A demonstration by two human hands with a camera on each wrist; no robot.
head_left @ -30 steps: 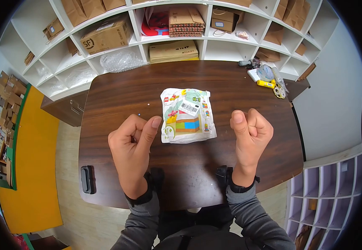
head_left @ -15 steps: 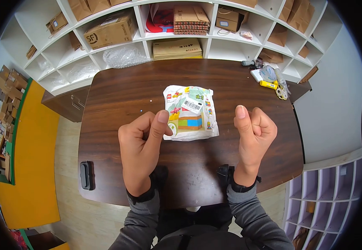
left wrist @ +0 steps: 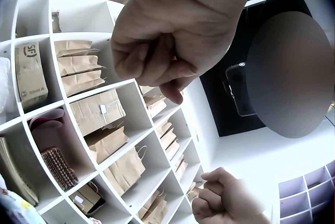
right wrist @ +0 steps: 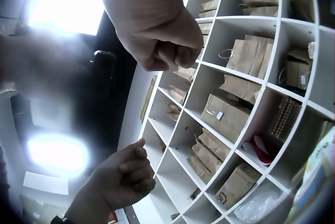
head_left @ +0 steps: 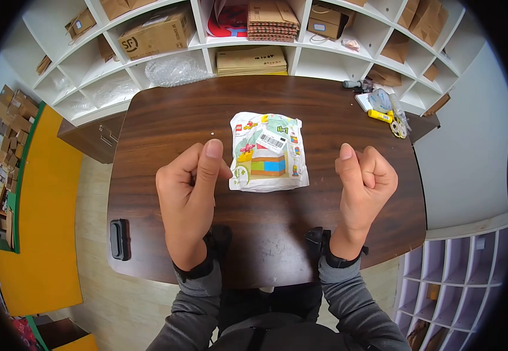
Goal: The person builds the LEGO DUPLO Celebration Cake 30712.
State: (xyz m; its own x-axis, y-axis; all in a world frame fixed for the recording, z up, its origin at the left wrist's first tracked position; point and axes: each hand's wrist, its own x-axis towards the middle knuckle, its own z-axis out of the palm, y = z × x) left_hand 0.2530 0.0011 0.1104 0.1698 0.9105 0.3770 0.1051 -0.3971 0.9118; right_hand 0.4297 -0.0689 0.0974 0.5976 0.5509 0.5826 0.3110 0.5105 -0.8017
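A white Lego Duplo packet [head_left: 268, 153] with a barcode sticker lies flat on the dark wooden table [head_left: 254, 216]. To its left, my left hand [head_left: 188, 196] is raised in a loose fist, thumb on top, its fingers overlapping the packet's lower left edge in the head view. My right hand [head_left: 364, 187] is raised to the right of the packet, also with curled fingers and thumb up. Nothing shows in either hand. In the left wrist view the left hand [left wrist: 172, 36] has its fingers folded into the palm. The right wrist view shows the right hand [right wrist: 157, 30] likewise curled.
A black case [head_left: 120, 240] lies at the table's left edge. Toward the back right corner are a yellow glue stick [head_left: 380, 116], scissors [head_left: 400, 127] and tape [head_left: 381, 100]. White cubby shelves [head_left: 322, 64] holding paper bags and boxes stand behind the table.
My left hand shifted right over the packet's corner, then back left. My right hand drifted slightly right, still curled. The head view tilted a little, and the packet stays on the table.
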